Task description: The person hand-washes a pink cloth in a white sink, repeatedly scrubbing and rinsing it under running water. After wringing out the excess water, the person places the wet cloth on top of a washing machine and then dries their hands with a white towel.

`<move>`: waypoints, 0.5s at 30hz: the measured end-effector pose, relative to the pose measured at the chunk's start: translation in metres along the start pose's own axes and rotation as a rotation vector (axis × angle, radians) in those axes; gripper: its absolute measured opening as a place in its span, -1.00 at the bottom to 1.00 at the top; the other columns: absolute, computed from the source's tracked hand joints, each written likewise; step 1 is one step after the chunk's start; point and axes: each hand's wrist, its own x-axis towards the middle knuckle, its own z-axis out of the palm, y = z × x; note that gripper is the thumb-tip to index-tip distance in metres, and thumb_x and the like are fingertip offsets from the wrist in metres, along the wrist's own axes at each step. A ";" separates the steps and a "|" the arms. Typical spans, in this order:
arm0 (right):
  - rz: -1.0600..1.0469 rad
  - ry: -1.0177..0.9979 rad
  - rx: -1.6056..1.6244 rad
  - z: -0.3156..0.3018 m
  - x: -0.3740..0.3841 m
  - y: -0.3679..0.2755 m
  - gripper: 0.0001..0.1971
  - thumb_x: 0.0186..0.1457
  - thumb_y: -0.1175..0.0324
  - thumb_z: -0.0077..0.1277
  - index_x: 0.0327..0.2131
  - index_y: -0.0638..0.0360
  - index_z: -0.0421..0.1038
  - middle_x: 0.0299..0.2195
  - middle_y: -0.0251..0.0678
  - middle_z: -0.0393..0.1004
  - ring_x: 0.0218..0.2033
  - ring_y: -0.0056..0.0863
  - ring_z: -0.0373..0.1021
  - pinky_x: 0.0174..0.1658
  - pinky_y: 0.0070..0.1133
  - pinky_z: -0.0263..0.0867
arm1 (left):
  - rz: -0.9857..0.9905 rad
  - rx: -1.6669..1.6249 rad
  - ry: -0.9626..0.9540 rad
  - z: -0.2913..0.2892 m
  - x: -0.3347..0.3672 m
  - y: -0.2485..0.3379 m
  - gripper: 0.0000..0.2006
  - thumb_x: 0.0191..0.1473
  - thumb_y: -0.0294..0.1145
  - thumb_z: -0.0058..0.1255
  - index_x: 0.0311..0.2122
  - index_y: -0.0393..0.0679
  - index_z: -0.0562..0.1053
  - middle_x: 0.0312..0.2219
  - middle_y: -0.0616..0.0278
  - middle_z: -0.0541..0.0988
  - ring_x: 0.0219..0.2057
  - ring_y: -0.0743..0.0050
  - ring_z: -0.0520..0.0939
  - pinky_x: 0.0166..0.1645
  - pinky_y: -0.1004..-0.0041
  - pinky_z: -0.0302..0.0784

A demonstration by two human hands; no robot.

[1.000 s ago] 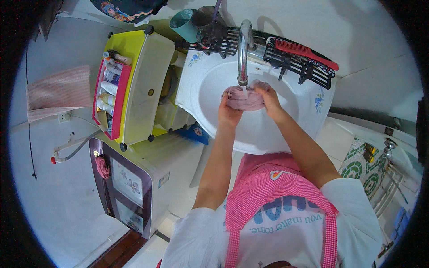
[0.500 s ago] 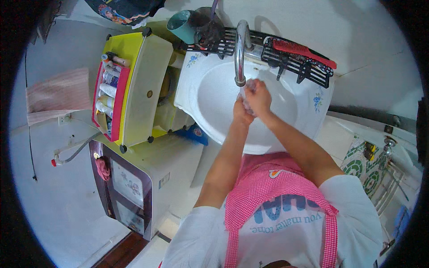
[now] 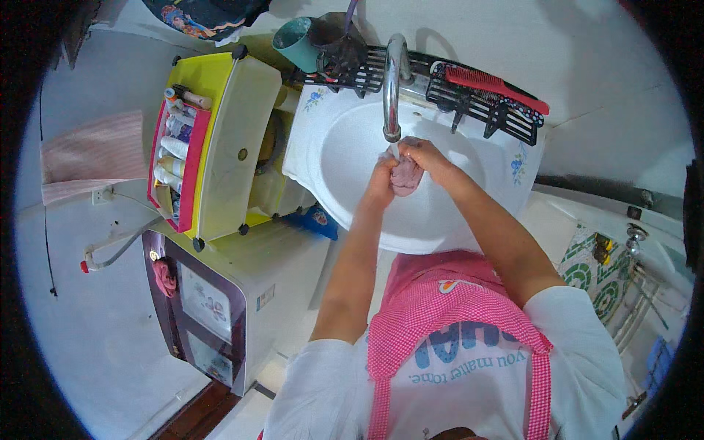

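Since half a second ago, have brought the left hand [image 3: 380, 182] and the right hand [image 3: 425, 156] out of a tight squeeze, one over the other, into a hold side by side, letting more of the pink cloth [image 3: 405, 180] come into sight. Keep the cloth now just below the spout of the faucet [image 3: 392, 88], bunched and hanging a little toward the person, above the bowl of the white washbasin [image 3: 348, 161]. Grip its left edge with the left hand, closed around it; grip its upper part with the right hand, also closed, with bent fingers. Cannot tell the exact place of each fingertip because of the folds.

Can see, to the left of the faucet, a black rack [image 3: 372, 75], and near its far end a teal cup [image 3: 295, 44] beside a dark cup [image 3: 341, 48]. Find, to the right of the faucet, a red comb [image 3: 491, 86] lying on a second rack [image 3: 458, 105]. Notice, farther left of the faucet, a yellow-and-white cabinet [image 3: 233, 139] with a pink bin [image 3: 192, 165] full of bottles.
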 end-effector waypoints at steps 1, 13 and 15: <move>-0.059 0.026 -0.111 -0.001 0.003 -0.002 -0.62 -0.09 -0.01 0.09 -0.42 0.14 0.48 -0.45 -0.22 0.50 -0.40 -0.31 0.41 -0.28 -0.47 0.30 | 0.064 0.065 -0.124 -0.004 0.000 0.006 -0.66 0.03 -0.25 -0.18 -0.08 -0.13 0.33 -0.19 0.15 0.48 -0.15 0.28 0.52 -0.05 0.30 0.45; -0.852 0.213 -0.894 0.045 -0.060 -0.036 -0.62 -0.19 0.13 0.14 -0.35 0.20 0.36 -0.29 -0.15 0.34 -0.22 -0.09 0.31 -0.17 -0.20 0.25 | 0.135 -0.346 -0.250 0.008 -0.002 -0.001 -0.62 0.14 -0.14 -0.21 -0.06 -0.20 0.31 -0.13 0.01 0.44 -0.09 0.07 0.46 0.06 0.08 0.35; -0.913 0.217 -0.947 0.041 -0.067 -0.047 -0.61 -0.21 0.13 0.16 -0.34 0.19 0.38 -0.30 -0.17 0.35 -0.22 -0.14 0.32 -0.19 -0.27 0.29 | 0.164 -0.280 -0.234 -0.009 0.009 -0.004 -0.66 0.13 -0.19 -0.18 -0.10 -0.23 0.33 -0.18 0.02 0.46 -0.15 0.11 0.50 0.00 0.14 0.42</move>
